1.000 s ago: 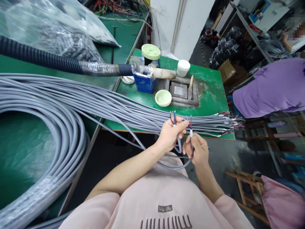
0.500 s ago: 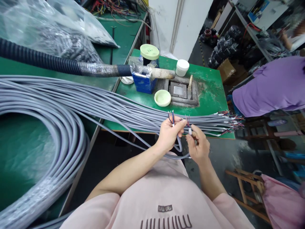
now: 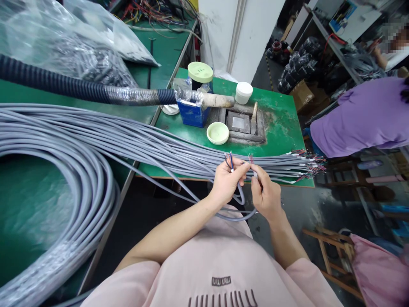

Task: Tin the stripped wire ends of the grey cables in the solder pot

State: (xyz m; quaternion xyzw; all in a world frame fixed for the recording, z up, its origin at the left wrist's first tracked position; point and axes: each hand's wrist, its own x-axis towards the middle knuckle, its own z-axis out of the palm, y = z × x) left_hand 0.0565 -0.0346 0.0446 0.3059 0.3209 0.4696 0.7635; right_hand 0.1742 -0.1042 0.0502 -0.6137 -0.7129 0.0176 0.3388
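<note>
Bench (image 3: 286, 132) things around the dish (image 3: 217, 134)

Right of the dish sits the pan (image 3: 239, 123); behind it and left, the box (image 3: 192, 115); behind it and right, the jar (image 3: 243, 94). In front: the cable bundle (image 3: 191, 158), the person's left hand (image 3: 228, 182) and, farther right, right hand (image 3: 266, 194).

1. The green bench (image 3: 284, 113) bears a spread of grey cables (image 3: 172, 147), their stripped ends near its right edge.
2. On it stand a blue box (image 3: 192, 115), a white tub (image 3: 243, 92) and a pale green dish (image 3: 217, 133).
3. The left bench (image 3: 28, 192) carries the cables' coil and clear plastic bags (image 3: 92, 59).
</note>
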